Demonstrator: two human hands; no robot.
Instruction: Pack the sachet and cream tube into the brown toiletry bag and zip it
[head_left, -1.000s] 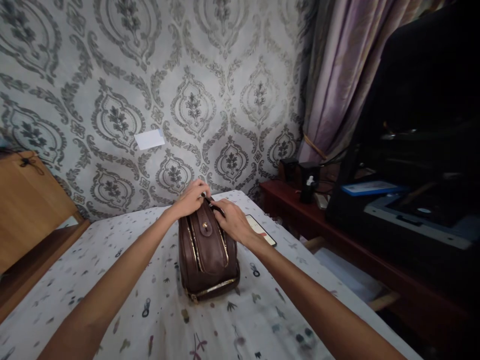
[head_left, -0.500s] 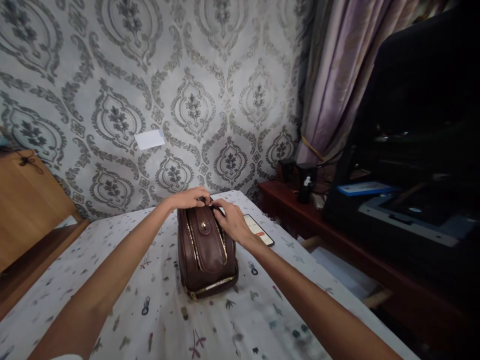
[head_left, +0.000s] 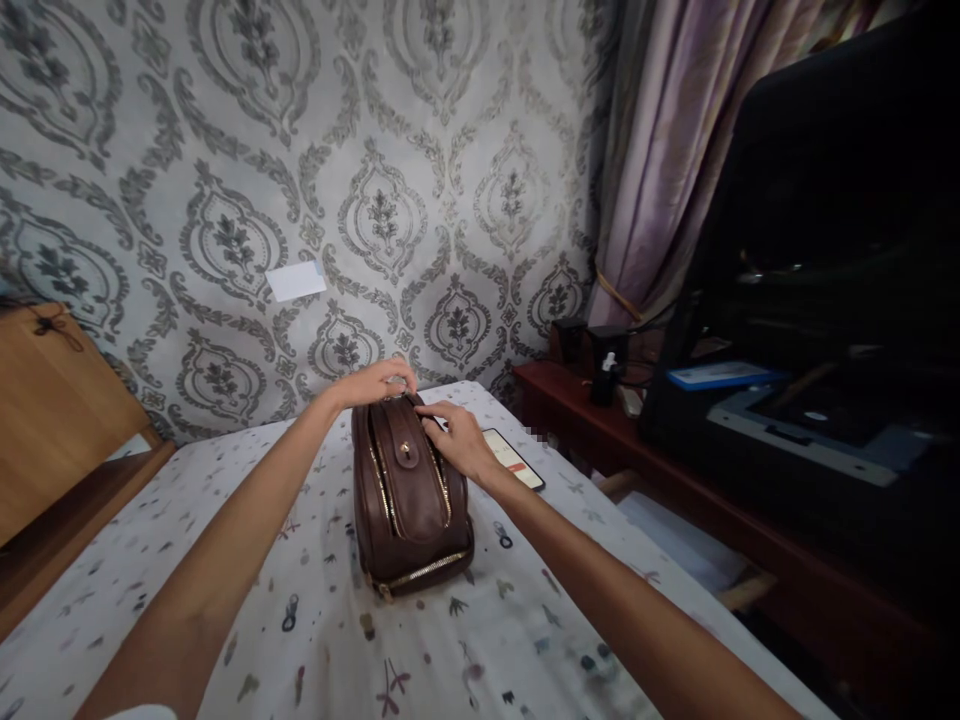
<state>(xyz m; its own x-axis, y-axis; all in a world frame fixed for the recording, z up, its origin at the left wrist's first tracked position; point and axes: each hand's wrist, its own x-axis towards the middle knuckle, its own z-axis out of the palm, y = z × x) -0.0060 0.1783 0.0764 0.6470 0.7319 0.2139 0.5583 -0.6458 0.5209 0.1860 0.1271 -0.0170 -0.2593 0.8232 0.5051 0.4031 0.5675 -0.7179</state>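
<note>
A dark brown leather bag (head_left: 424, 500) with gold zippers and a small gold clasp stands upright on the patterned sheet. At its top far edge is my left hand (head_left: 381, 381), fingers bent down and closed; what they pinch is too small to make out. My right hand (head_left: 459, 437) is at the top right edge of the bag, the index finger reaching over the top and the thumb against the side, gripping the edge. A phone (head_left: 516, 462) with a lit screen lies on the sheet just right of the bag, partly behind my right hand.
A wooden board (head_left: 67, 410) stands to the left. On the right are a dark red table (head_left: 547, 385) with a small bottle (head_left: 606, 380), an open drawer (head_left: 690, 545) and a large black screen (head_left: 817, 260). A patterned wall rises behind the bed.
My left hand has lifted slightly and moved a little apart from my right hand, which stays at the bag's top right edge. The view has shifted slightly.
</note>
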